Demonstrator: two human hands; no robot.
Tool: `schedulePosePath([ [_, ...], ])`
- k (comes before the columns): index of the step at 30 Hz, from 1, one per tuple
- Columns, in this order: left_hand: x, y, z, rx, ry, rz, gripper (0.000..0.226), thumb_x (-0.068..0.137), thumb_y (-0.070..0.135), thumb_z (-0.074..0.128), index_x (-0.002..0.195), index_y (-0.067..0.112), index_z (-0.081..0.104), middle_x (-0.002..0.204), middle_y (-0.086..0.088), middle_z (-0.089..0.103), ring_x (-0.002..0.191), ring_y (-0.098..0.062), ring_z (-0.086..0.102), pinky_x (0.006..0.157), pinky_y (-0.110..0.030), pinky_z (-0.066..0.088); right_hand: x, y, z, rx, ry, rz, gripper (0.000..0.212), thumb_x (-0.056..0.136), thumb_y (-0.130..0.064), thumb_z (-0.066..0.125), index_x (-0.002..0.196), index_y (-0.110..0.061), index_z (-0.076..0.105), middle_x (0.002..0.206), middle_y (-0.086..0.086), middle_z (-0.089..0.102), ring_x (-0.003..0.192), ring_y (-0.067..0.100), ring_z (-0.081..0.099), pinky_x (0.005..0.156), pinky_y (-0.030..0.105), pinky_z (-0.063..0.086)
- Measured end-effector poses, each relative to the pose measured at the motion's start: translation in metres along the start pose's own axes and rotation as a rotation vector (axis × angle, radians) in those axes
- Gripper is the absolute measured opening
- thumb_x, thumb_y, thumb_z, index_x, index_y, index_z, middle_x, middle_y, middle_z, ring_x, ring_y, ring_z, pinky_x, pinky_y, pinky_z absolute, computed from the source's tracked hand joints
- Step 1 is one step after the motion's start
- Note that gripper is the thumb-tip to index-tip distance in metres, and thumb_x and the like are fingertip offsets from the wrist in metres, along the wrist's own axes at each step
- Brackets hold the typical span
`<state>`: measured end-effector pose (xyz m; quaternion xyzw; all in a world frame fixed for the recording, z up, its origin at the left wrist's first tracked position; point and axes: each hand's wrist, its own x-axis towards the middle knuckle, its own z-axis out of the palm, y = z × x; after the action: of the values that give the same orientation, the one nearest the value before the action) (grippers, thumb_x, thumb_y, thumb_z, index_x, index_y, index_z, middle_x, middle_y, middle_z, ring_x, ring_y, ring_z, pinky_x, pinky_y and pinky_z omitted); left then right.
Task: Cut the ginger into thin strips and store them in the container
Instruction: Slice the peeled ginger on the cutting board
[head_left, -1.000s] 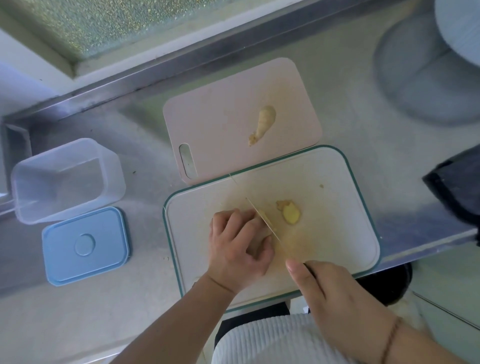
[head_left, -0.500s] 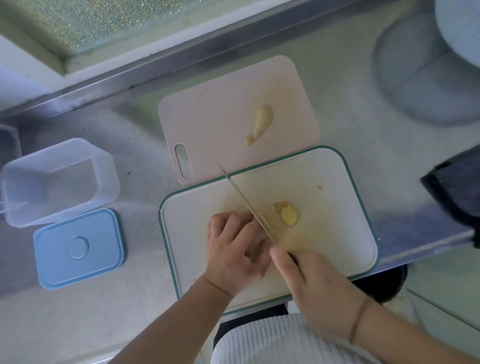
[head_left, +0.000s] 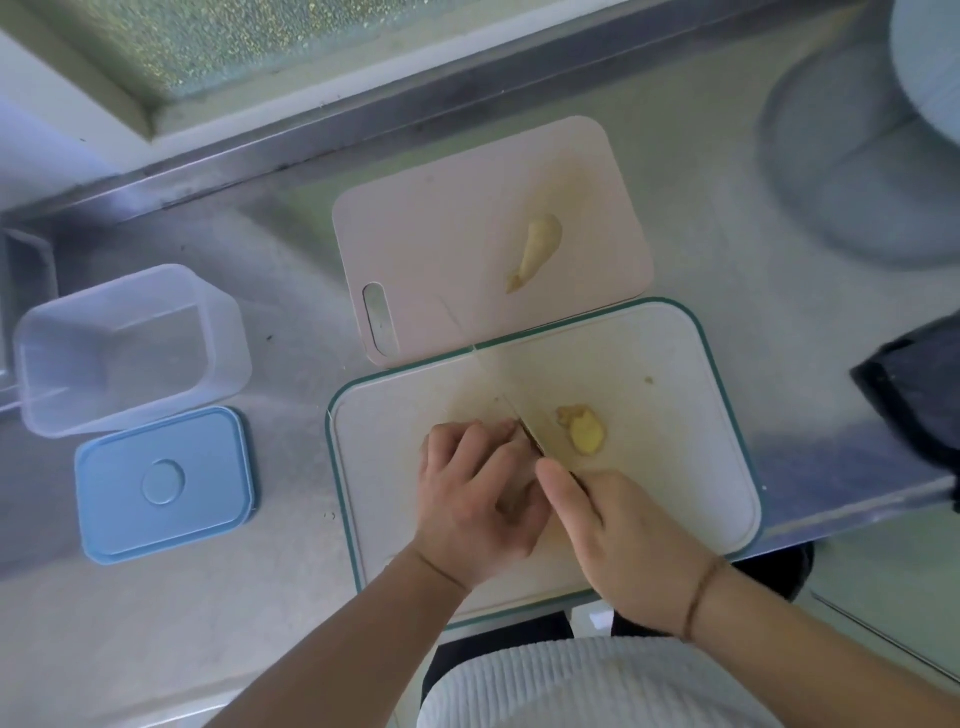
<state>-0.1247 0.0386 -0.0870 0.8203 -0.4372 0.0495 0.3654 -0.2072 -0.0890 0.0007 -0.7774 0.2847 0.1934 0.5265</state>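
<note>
Head view: the left hand (head_left: 478, 499) rests knuckles-up on the white rectangular cutting board with a teal rim (head_left: 696, 467), its fingers curled down over whatever lies beneath them (the ginger under it is hidden, so what it grips cannot be told). The right hand (head_left: 618, 535) grasps the handle of a thin-bladed kitchen knife (head_left: 524, 426), forefinger extended along the spine. The blade runs up and to the left from this hand, passing directly beside the left fingertips, and its tip reaches past the far edge of the white board.

Just right of the blade, a small pale yellow peeled ginger piece (head_left: 583, 430) lies flat on the white board. Behind this board, a pink rectangular plastic cutting board with a slot handle (head_left: 431, 249) carries a longer tapered peeled ginger piece (head_left: 535, 252).

Well to the left, on the stainless steel surface (head_left: 291, 291), a clear rectangular plastic container (head_left: 130, 348) stands open. Its light blue rectangular lid (head_left: 163, 483) lies flat just in front of it, separate from the container.
</note>
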Motion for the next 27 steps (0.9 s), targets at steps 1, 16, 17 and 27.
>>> schedulePosePath([
  [1, 0.0, 0.0, 0.0, 0.002, -0.007, 0.003, 0.014, 0.089, 0.028, 0.059, 0.102, 0.023, 0.061, 0.099, -0.002, 0.071, 0.081, -0.028, 0.066, 0.079, -0.038, 0.044, -0.014, 0.006, 0.001, -0.001, 0.005, 0.044, 0.073, 0.076, -0.078, 0.019, 0.062, -0.012, 0.047, 0.049, 0.0, 0.041, 0.044, 0.01, 0.037, 0.052, 0.029, 0.035],
  [16, -0.003, 0.0, 0.0, 0.004, -0.018, -0.026, 0.017, 0.092, 0.035, 0.05, 0.098, 0.021, 0.059, 0.097, -0.005, 0.07, 0.078, -0.033, 0.062, 0.074, -0.044, 0.044, 0.019, 0.002, 0.011, -0.07, 0.024, -0.043, 0.079, 0.085, -0.069, 0.016, 0.07, -0.002, 0.055, 0.053, 0.005, 0.05, 0.047, 0.015, 0.044, 0.049, 0.029, 0.038],
  [17, -0.003, 0.0, 0.0, 0.002, -0.016, -0.032, 0.017, 0.092, 0.036, 0.052, 0.1, 0.022, 0.059, 0.097, -0.004, 0.07, 0.079, -0.032, 0.062, 0.074, -0.044, 0.044, 0.012, 0.005, 0.011, -0.062, 0.027, -0.037, 0.075, 0.083, -0.07, 0.016, 0.068, -0.006, 0.053, 0.053, 0.002, 0.049, 0.047, 0.012, 0.044, 0.051, 0.028, 0.038],
  [27, -0.002, 0.001, 0.001, 0.015, 0.004, -0.005, 0.015, 0.086, 0.026, 0.062, 0.101, 0.024, 0.061, 0.099, -0.001, 0.07, 0.079, -0.028, 0.063, 0.076, -0.041, 0.043, -0.019, 0.016, 0.009, -0.062, 0.008, 0.055, 0.06, 0.081, -0.069, 0.018, 0.06, -0.019, 0.044, 0.049, -0.003, 0.041, 0.048, 0.007, 0.042, 0.055, 0.022, 0.037],
])
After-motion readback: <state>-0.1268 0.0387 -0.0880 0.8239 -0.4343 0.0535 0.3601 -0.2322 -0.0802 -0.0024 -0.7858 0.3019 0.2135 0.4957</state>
